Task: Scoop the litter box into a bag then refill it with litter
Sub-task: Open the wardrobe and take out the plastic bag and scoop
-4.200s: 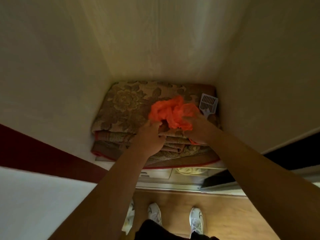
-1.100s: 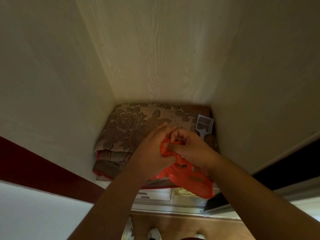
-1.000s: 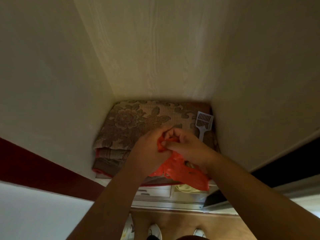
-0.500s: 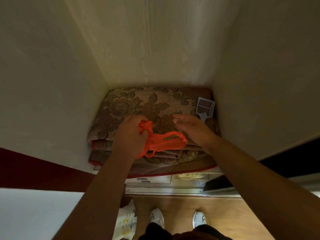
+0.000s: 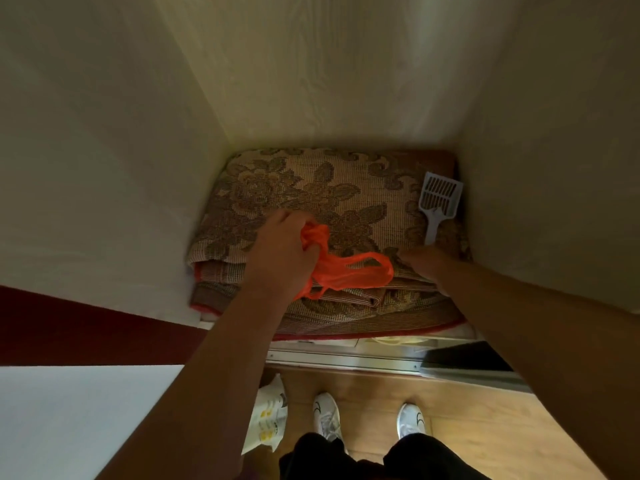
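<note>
1. Over the folded floral fabric [image 5: 311, 202], your left hand [image 5: 280, 258] grips the orange bag [image 5: 346, 271].
2. Your right hand [image 5: 426, 265] rests beside it; finger pose unclear.
3. Scoop [image 5: 437, 202] lies right.

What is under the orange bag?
The orange bag lies on a folded flowery blanket. The left hand grips one end. More folds show below; what lies under the blanket is mostly hidden.

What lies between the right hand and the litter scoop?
In the head view, only bare patterned folded fabric lies between the right hand and the litter scoop; they don't touch.
</note>
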`<state>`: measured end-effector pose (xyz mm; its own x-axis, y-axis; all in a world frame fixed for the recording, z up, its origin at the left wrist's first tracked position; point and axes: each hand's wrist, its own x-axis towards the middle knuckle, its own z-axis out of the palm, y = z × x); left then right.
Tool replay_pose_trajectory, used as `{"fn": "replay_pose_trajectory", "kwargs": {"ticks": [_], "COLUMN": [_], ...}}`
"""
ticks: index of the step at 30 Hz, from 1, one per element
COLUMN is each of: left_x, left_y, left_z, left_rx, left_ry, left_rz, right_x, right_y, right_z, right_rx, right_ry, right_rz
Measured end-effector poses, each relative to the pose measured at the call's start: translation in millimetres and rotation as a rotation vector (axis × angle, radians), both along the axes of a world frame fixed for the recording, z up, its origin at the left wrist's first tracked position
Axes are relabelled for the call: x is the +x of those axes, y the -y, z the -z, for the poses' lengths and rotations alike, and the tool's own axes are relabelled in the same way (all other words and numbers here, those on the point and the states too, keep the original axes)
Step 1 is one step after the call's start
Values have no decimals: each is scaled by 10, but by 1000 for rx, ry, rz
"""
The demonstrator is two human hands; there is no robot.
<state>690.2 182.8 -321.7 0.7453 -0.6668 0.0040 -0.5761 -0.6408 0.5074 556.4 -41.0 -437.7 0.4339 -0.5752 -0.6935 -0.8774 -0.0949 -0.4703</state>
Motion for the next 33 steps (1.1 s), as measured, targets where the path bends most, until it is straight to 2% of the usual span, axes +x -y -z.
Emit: {"fn": "replay_pose_trajectory", "kwargs": {"ticks": [5,7,10,13,14,16,19,23,26,28,33], "left_x": [3,19,58,81,83,80,73,45,7,-16,1], "left_y": [50,64,79,99,102,104,95,62,101,151,207], "left_z": [28,46,50,33,23,-3,-39,-116,-221,-315,-559], "left_rx": [-7,-9,-8,-20,-21,-24,-36,-54,-63,-80,-165], "left_ry": [-19,-9,-16,-25,-24,-19,-12,-30,-12,18,49], "left_rz": [-12,3,12,-7,-7,2,23,33,50,81,141], "right_x": [38,26,-14,-96,-105,-95,-53,-139,-208,-221,-327], "right_y": [117,205,248,353,443,452,218,-19,-63,-62,-129], "right_z": [185,320,439,646,796,693,161,-231,-452,-667,-1374], "right_rx": [-39,-64,-241,-323,-291,-147,93,223,241,180,-327], "right_ry": [-89,-80,89,171,165,127,62,66,158,265,381], "right_rz": [-44,10,156,94,110,187,194,173,348,447,176]}}
